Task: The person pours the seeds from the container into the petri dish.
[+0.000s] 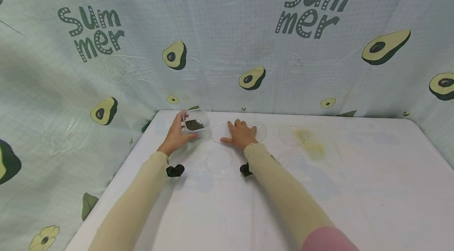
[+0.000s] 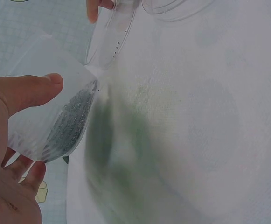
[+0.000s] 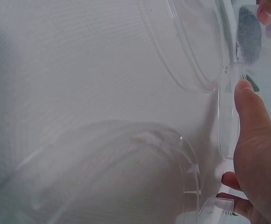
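Backdrop cloth printed with avocados and "Summer" is hung behind and to both sides of the white desk. Five clear round dishes are seen on the desk: back row left dish, middle dish partly hidden by the right hand, right dish; front row near dish and far-right dish. A yellowish stain is visible just beside the back right dish. Small black items, probably the wrist camera mounts, are seen under each forearm.

Dishes are thin transparent plastic, shallow, with low rims; the desk cover is smooth white fabric. The clear container is boxy, translucent, with a layer of small dark grains inside.

The container sits at the back left corner of the desk, just beside the back left dish. It is gripped by the left hand: thumb on the near side, fingers curled round the far side. The right hand is laid flat on the desk between the back left and middle dishes, fingers straight and spread, holding nothing; its thumb is close to a dish rim.
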The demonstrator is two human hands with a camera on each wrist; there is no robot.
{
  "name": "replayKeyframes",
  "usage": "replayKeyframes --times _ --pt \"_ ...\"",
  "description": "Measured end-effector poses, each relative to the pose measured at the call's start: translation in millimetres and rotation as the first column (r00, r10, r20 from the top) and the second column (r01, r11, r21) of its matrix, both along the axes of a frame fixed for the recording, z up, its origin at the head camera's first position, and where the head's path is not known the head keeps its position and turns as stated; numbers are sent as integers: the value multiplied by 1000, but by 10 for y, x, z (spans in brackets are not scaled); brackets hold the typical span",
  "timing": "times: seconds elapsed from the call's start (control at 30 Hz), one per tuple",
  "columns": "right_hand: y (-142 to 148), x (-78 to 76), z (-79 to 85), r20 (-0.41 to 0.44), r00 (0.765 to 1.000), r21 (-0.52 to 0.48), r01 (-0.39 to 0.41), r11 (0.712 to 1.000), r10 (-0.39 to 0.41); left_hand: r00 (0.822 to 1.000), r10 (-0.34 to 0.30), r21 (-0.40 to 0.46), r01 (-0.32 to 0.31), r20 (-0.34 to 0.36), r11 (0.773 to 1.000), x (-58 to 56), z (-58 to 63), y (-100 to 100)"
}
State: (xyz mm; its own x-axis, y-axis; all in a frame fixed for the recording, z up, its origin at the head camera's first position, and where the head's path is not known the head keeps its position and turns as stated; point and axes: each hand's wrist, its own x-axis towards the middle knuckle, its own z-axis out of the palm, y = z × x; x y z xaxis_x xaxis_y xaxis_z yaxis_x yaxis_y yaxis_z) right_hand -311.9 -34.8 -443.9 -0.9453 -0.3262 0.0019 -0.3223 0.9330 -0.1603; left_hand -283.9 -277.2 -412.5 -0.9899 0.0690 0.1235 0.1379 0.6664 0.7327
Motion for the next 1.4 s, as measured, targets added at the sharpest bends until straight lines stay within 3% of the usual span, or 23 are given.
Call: replayKeyframes --times 0.57,1.17,1.4 --pt "33 14 33 1 1000 -20 -2 1000 2 999 -29 -68 27 -35 997 -20 38 44" --pt "13 3 29 18 1000 23 3 1000 -3 1000 -30 -176 29 -5 984 -42 84 145" --pt "12 22 61 19 1000 26 3 1000 -3 998 -52 -195 44 -36 980 -69 102 177"
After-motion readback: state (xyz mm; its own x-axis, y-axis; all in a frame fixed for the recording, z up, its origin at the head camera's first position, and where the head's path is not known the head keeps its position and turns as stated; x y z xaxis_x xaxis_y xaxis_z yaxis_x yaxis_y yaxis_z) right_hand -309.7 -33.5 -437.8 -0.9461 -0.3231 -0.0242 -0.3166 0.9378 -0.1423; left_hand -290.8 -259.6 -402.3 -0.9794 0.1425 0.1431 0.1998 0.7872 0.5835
